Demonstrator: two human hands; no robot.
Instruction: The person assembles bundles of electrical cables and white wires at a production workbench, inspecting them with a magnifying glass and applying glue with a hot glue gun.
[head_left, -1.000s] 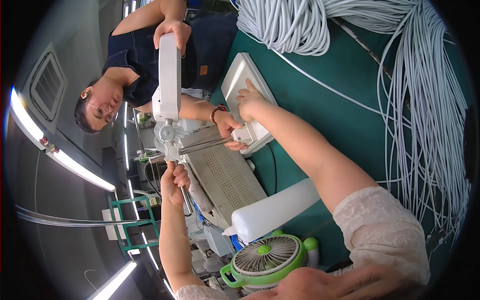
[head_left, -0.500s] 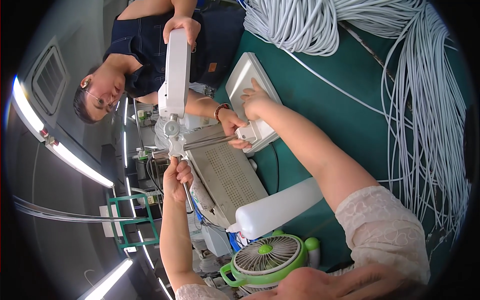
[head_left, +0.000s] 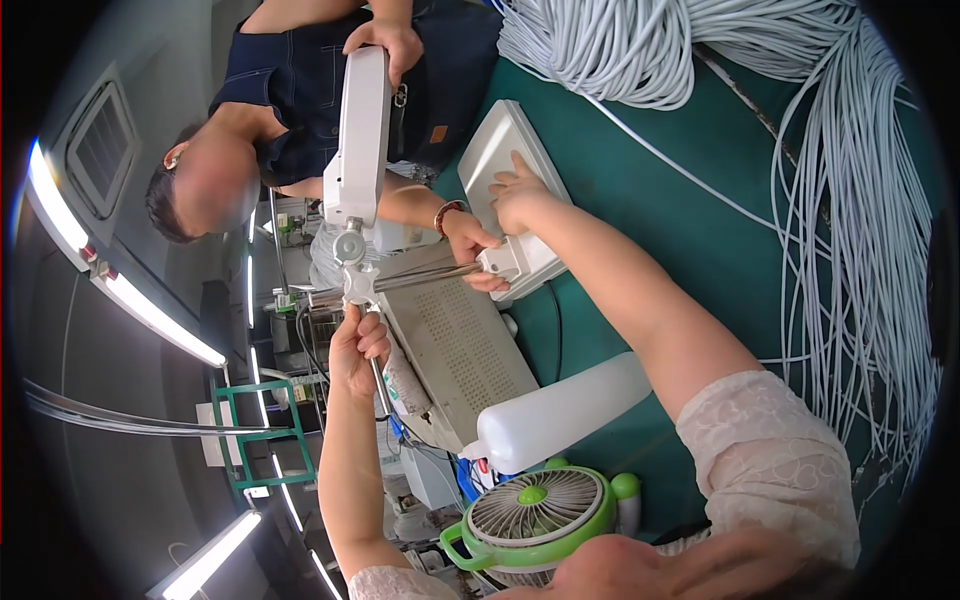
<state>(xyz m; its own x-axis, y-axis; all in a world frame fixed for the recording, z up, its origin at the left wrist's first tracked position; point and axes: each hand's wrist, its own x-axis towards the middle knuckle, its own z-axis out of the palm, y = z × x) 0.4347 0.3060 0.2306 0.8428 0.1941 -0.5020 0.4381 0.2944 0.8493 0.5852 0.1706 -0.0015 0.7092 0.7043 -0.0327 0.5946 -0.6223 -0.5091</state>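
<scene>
My left hand (head_left: pixel 362 350) is wrapped around a thin metal rod (head_left: pixel 380 390), just below a white star-shaped clamp knob (head_left: pixel 361 284). Above the knob, a round joint carries a long white housing (head_left: pixel 360 135). From the clamp, metal tubes (head_left: pixel 430 280) run right to a bracket on a flat white panel (head_left: pixel 490 150). My right hand (head_left: pixel 522 198) lies on that panel with its fingers spread. A co-worker's hand (head_left: pixel 392 48) holds the housing's top end, while their other hand (head_left: pixel 468 245) grips the tubes beside the bracket.
Bundled grey cable (head_left: pixel 600 50) and loose strands (head_left: pixel 850 260) cover the right of the green table (head_left: pixel 680 180). Nearer are a perforated beige case (head_left: pixel 450 335), a translucent white bottle (head_left: pixel 550 418) lying down and a green fan (head_left: pixel 535 510). The co-worker stands opposite.
The whole view has shifted slightly, carrying everything a little to the right. Both my hands keep their places on the rod and the panel, and the co-worker still holds the housing and tubes.
</scene>
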